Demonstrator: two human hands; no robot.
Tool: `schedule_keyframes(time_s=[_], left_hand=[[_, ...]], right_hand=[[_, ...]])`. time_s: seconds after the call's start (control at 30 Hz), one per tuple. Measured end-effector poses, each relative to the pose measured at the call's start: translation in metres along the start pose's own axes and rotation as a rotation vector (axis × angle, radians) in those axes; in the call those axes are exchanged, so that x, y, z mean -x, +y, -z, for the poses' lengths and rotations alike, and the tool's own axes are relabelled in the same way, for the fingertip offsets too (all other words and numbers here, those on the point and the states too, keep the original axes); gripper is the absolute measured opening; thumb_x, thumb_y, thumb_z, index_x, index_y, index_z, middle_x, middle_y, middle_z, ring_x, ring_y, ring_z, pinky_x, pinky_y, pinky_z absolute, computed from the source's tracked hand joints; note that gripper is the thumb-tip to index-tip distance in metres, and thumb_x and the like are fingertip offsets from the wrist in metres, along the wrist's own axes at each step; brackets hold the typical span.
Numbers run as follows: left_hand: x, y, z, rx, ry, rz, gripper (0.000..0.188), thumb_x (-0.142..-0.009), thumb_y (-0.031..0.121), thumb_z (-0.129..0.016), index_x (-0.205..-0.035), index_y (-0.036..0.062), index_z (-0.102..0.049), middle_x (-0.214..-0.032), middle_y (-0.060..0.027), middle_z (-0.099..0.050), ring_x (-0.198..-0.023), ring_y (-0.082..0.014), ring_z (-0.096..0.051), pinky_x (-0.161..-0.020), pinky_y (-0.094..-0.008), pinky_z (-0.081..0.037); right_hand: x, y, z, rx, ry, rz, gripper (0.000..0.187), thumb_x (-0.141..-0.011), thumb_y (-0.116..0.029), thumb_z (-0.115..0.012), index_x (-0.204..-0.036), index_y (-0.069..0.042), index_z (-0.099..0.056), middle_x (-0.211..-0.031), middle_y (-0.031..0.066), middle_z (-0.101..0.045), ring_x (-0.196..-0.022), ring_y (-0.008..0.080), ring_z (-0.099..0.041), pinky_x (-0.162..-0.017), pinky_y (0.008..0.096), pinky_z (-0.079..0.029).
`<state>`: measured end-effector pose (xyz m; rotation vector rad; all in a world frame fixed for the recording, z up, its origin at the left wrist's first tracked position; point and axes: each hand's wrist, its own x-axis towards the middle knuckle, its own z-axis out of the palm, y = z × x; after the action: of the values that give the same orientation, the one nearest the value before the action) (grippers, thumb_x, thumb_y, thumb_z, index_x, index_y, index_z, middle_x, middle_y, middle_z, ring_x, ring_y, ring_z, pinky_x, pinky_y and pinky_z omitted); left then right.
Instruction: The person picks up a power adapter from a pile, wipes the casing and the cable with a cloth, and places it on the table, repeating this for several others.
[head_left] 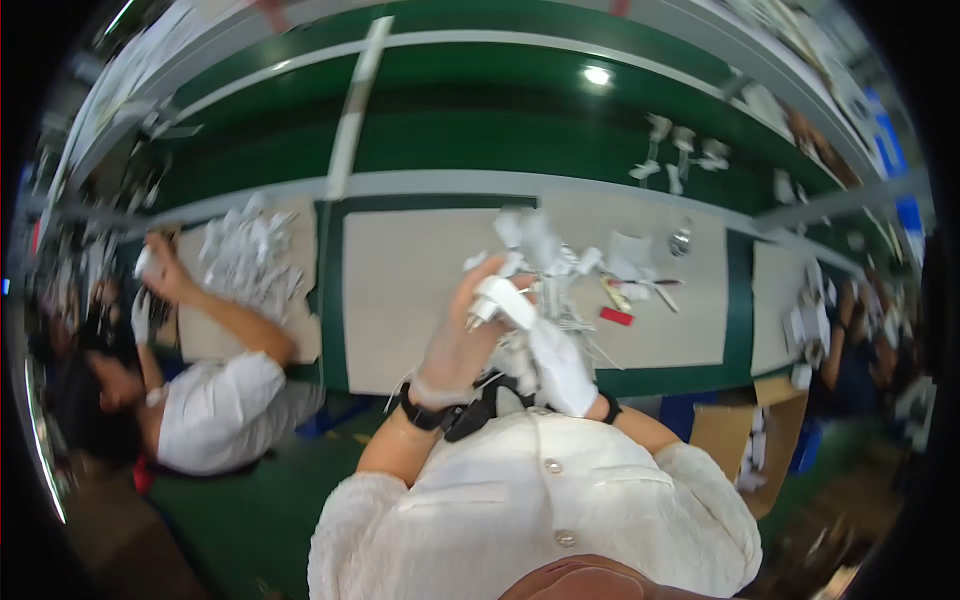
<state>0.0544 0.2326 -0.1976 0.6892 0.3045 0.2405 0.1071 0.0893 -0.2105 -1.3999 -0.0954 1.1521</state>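
Note:
A white power adapter with metal plug pins (505, 301) is held up in front of my chest. My left hand (455, 345), in a thin pale glove, has its fingers wrapped round it. Beside it, my white-gloved right hand (562, 368) is closed near the adapter's lower end, its fingertips blurred and partly hidden. What it grips cannot be made out. Just beyond both hands lies a heap of white adapters and cables (535, 240), smeared by motion. More white cable strands (572, 318) spread next to my right hand.
To the right on the cardboard-covered table (420, 290) are a red block (616, 316), a pen (665, 282) and a coiled shiny item (681, 238). A co-worker (215, 410) sits at left by a pile of white parts (255, 250). An open carton (722, 440) stands at lower right.

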Motion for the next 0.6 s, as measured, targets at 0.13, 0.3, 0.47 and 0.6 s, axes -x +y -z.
schedule_keyframes(time_s=[0.13,0.3,0.47,0.6], left_hand=[[0.004,-0.024,0.009,-0.247,0.254,-0.100,0.048,-0.093,0.032,-0.056,-0.129,0.0023,-0.044,-0.085,-0.0073,-0.059,-0.074,-0.0144,-0.056,-0.068,-0.0261,-0.047],[0.008,-0.019,0.029,-0.220,0.215,0.032,0.041,-0.097,0.037,-0.047,-0.121,0.0036,-0.049,-0.075,-0.0054,-0.057,-0.054,-0.0083,-0.046,-0.047,-0.0195,-0.036],[0.014,-0.007,0.010,-0.019,0.116,0.206,0.051,-0.099,0.049,-0.036,-0.113,0.0043,-0.055,-0.072,-0.0053,-0.056,-0.045,-0.0080,-0.041,-0.040,-0.0196,-0.029],[0.017,-0.004,0.006,0.005,0.060,0.247,0.060,-0.098,0.056,-0.031,-0.108,0.0043,-0.058,-0.074,-0.0060,-0.057,-0.040,-0.0085,-0.038,-0.038,-0.0207,-0.026]], right_hand=[[-0.005,0.009,0.001,0.092,-0.322,0.066,0.020,-0.097,-0.022,-0.049,-0.097,-0.004,-0.058,-0.075,0.0038,-0.059,-0.063,0.0128,-0.058,-0.056,0.0299,-0.048],[-0.037,0.012,0.084,1.330,0.411,0.798,0.017,-0.083,-0.012,-0.055,-0.097,-0.004,-0.060,-0.082,0.0126,-0.061,-0.078,0.0280,-0.061,-0.066,0.0396,-0.049],[-0.059,0.056,0.235,1.471,0.861,0.334,0.022,-0.080,-0.015,-0.059,-0.101,-0.012,-0.064,-0.089,0.0115,-0.062,-0.088,0.0308,-0.059,-0.074,0.0439,-0.048],[-0.060,0.065,0.257,1.743,0.708,0.225,0.023,-0.081,-0.013,-0.057,-0.102,-0.011,-0.065,-0.089,0.0126,-0.062,-0.086,0.0317,-0.059,-0.075,0.0436,-0.049]])
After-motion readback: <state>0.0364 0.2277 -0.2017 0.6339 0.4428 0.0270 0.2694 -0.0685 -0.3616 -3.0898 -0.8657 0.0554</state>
